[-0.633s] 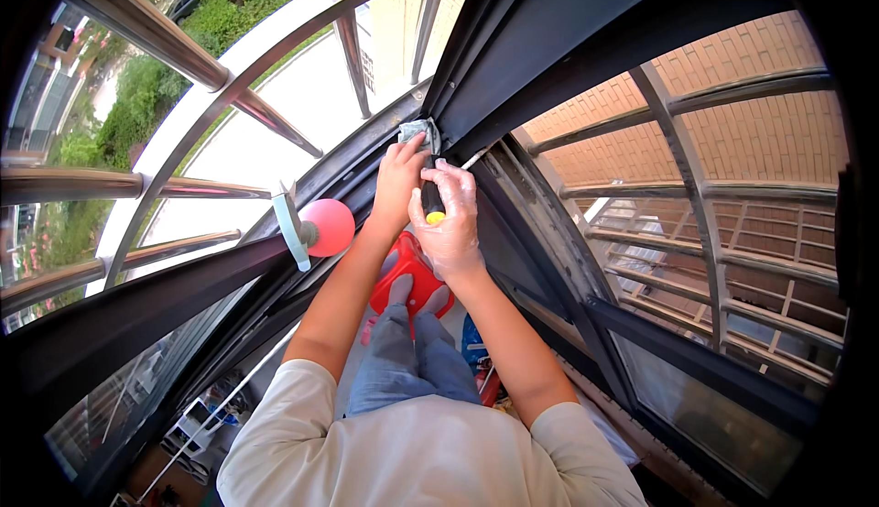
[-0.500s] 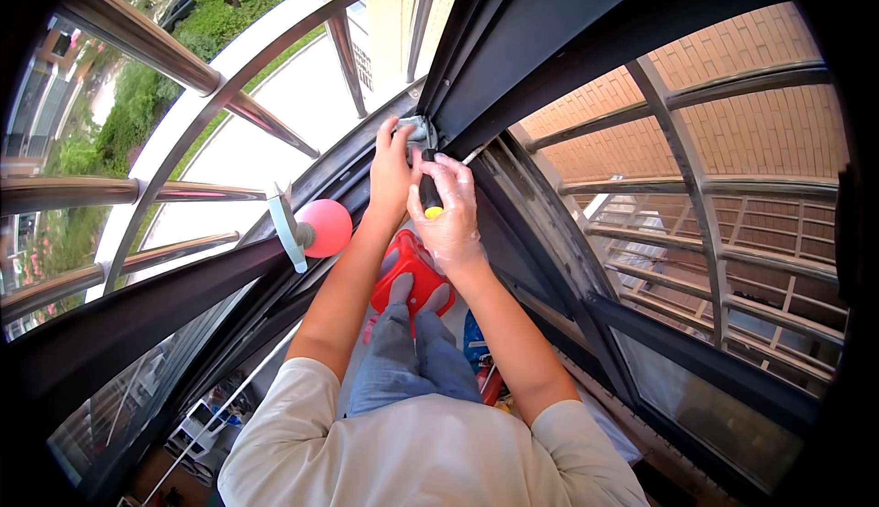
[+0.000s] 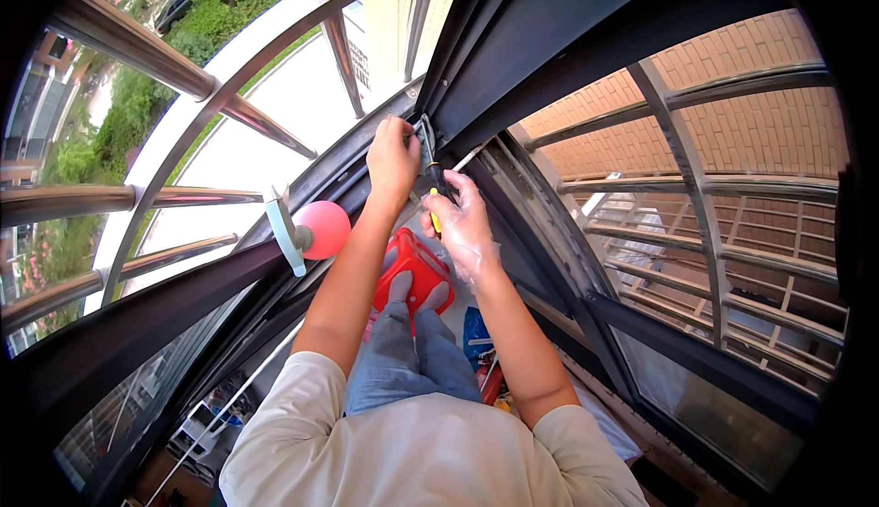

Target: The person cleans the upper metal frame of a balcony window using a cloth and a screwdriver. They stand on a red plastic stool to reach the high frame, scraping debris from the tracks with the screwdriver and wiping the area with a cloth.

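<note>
Half hidden at the left grip (image 3: 394,161): fingertips (image 3: 403,127); cannot tell whether apart or together. Clamped in the gloved right grip (image 3: 458,218): yellow-and-black handle of a tool (image 3: 433,175), metal end pointing forward, just beside those fingertips, near the dark window frame (image 3: 540,44).
</note>
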Motion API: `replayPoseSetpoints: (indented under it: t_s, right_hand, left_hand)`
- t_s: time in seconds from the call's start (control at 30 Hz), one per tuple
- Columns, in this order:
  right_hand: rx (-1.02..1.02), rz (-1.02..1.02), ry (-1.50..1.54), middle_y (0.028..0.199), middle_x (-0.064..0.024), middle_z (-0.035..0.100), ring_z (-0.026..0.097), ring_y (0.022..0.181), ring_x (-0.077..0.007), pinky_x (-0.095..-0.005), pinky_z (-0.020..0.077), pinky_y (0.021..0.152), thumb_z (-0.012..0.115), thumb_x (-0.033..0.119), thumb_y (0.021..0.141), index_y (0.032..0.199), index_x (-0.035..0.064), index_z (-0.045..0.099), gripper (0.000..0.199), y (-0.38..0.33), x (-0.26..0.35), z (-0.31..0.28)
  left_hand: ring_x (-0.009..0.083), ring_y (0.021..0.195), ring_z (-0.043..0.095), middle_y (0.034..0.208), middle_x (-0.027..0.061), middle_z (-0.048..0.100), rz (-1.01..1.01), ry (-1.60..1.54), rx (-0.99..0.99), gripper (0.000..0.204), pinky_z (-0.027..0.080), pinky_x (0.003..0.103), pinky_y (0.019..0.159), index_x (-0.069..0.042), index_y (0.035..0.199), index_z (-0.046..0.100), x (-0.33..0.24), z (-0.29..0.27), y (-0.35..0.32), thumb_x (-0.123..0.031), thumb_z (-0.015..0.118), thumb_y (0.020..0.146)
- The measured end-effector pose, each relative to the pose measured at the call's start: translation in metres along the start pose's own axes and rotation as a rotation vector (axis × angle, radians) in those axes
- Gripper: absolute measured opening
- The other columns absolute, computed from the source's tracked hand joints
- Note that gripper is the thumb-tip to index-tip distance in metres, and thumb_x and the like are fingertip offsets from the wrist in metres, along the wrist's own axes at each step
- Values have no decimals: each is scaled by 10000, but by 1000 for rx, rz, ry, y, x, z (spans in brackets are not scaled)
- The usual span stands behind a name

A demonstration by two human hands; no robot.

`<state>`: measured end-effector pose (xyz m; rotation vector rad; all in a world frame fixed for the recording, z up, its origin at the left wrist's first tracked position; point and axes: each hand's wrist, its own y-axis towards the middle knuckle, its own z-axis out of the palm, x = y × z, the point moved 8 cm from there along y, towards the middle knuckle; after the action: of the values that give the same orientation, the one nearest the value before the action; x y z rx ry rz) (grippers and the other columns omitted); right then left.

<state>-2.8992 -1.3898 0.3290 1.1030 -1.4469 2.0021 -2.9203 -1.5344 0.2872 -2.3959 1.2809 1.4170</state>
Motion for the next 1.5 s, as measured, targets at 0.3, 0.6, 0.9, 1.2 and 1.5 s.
replayPoseSetpoints:
  t_s: [0.3,0.6,0.9,1.2,1.5]
  right_hand:
    - [2,81,94,827,-101,533,511,569,-119,-235,417,478,514,43,846,1337,-30,256,560,3,3,3]
    - [1,66,286,809,-106,512,480,553,-119,-233,399,461,494,35,864,1364,-51,193,590,19,-5,16]
    - [39,-68,334,844,-122,520,498,603,-131,-242,410,493,483,25,882,1349,-39,206,547,16,-11,15]
    - [95,-194,292,870,-104,526,494,611,-112,-224,408,506,458,17,900,1319,-24,264,464,-13,12,15]
    - [215,-99,87,867,-69,490,465,594,-83,-217,384,480,479,-33,884,1304,36,307,459,-66,-26,-30]
  left_hand:
    - [281,716,600,815,89,566,-21,43,15,147,483,364,638,-79,876,647,-5,3,3,-85,634,730]
    - [291,712,605,805,91,575,9,37,-13,110,487,364,635,-69,838,651,-3,8,3,-55,619,734]
    - [284,697,609,819,116,584,4,-169,-22,90,490,337,632,-16,845,641,-10,0,-1,-12,616,758]
    - [201,614,589,821,103,580,34,-313,-125,104,479,274,564,0,859,639,-36,-23,4,28,628,760]
    - [93,515,434,693,47,565,-175,-306,64,122,373,240,496,-23,870,666,-9,-39,-23,-91,654,770]
